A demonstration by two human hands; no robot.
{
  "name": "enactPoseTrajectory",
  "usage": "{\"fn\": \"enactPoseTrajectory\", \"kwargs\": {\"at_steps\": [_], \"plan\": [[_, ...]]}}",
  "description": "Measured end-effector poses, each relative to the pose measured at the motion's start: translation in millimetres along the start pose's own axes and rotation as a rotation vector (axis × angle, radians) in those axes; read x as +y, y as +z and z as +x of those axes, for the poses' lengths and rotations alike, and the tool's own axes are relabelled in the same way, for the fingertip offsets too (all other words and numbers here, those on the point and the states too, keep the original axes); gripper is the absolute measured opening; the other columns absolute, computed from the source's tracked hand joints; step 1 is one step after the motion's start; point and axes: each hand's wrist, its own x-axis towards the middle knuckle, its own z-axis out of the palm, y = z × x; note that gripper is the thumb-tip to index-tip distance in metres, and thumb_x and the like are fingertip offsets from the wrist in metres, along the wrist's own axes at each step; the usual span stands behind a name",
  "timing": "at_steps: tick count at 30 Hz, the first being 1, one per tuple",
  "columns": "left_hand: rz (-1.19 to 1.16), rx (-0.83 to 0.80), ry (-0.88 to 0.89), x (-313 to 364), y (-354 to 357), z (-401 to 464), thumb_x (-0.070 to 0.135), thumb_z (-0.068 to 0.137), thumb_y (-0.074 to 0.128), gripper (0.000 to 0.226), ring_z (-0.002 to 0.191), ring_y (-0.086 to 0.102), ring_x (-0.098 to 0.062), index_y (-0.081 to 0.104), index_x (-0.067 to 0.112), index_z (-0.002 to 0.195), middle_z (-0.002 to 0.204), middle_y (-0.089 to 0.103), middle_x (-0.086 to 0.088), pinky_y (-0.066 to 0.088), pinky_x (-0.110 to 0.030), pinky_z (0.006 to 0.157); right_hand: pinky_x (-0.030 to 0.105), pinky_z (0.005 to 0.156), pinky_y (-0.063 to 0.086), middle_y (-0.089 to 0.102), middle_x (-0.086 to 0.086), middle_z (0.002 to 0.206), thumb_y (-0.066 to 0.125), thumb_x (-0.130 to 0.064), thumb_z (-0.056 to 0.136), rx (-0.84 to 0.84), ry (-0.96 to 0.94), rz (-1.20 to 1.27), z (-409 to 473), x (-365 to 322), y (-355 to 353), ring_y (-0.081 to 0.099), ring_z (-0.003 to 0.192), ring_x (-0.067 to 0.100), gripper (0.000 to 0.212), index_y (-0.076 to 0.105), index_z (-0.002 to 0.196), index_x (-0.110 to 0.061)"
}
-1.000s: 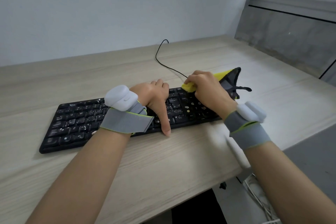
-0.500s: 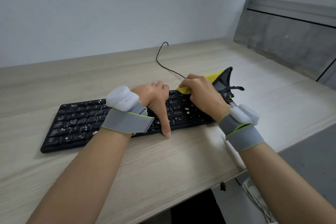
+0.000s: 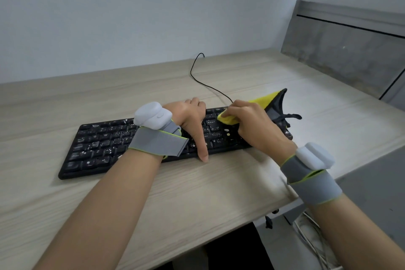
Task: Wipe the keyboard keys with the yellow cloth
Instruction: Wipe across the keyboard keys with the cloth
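Observation:
A black keyboard (image 3: pixel 94 147) with white smudges on its keys lies across the wooden desk. My left hand (image 3: pixel 190 118) grips its middle, fingers over the back edge and thumb pressed on the front edge. My right hand (image 3: pixel 254 126) pinches a yellow cloth (image 3: pixel 228 119) with a grey-black backing and holds it on the upper key rows of the right half. The cloth's free end (image 3: pixel 269 98) sticks up behind the hand. The keyboard's right end is hidden under my right hand and the cloth.
The keyboard's black cable (image 3: pixel 197 76) runs back to the wall. The light wooden desk (image 3: pixel 197 195) ends at its front edge near me and at a right edge beside a grey partition (image 3: pixel 350 55). White cables (image 3: pixel 313 239) hang below the desk at right.
My right hand has slid the yellow cloth slightly left and toward the back row of keys. The left hand has kept its grip on the keyboard.

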Motion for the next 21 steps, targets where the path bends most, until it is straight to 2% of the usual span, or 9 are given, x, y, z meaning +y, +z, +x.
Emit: {"fn": "enactPoseTrajectory", "kwargs": {"at_steps": [6,10,15,18,21], "plan": [[-0.057,0.014,0.01,0,2,-5,0.077,0.008,0.071,0.152,0.123,0.033,-0.019,0.026,0.015,0.139,0.127,0.033,0.002,0.037,-0.038,0.106,0.043,0.075,0.052,0.064,0.012,0.106,0.043,0.023,0.064,-0.038,0.026,0.0,-9,5,-14,0.06,0.09,0.033,0.052,0.07,0.097,-0.007],[-0.072,0.065,0.039,-8,5,-12,0.074,0.024,0.078,0.154,0.138,0.021,-0.02,0.007,0.02,0.15,0.146,0.022,0.001,0.025,-0.041,0.112,0.044,0.075,0.051,0.063,0.012,0.105,0.044,0.021,0.067,-0.048,0.049,-0.025,-5,0,-14,0.059,0.091,0.035,0.05,0.069,0.099,-0.009],[-0.099,-0.022,0.019,-39,2,-27,0.063,0.033,0.086,0.158,0.145,0.009,-0.021,-0.009,0.019,0.151,0.154,0.007,0.003,0.019,-0.035,0.117,0.042,0.073,0.05,0.064,0.012,0.104,0.044,0.022,0.064,-0.049,0.058,-0.013,-6,-1,-15,0.059,0.088,0.033,0.052,0.07,0.098,-0.008],[-0.07,-0.061,-0.033,-56,7,-36,0.059,0.038,0.088,0.152,0.143,0.013,-0.021,-0.005,0.018,0.151,0.152,0.011,0.001,0.024,-0.039,0.116,0.045,0.072,0.051,0.063,0.011,0.103,0.042,0.023,0.064,-0.049,0.071,-0.013,-5,-2,-13,0.058,0.088,0.033,0.053,0.07,0.097,-0.008],[-0.079,-0.046,-0.058,-61,15,-36,0.055,0.042,0.089,0.142,0.139,0.021,-0.021,0.006,0.015,0.15,0.147,0.018,-0.001,0.029,-0.039,0.113,0.045,0.071,0.052,0.063,0.011,0.103,0.042,0.024,0.064,-0.054,0.08,-0.018,-2,-3,-14,0.058,0.087,0.033,0.052,0.07,0.096,-0.008]]}}
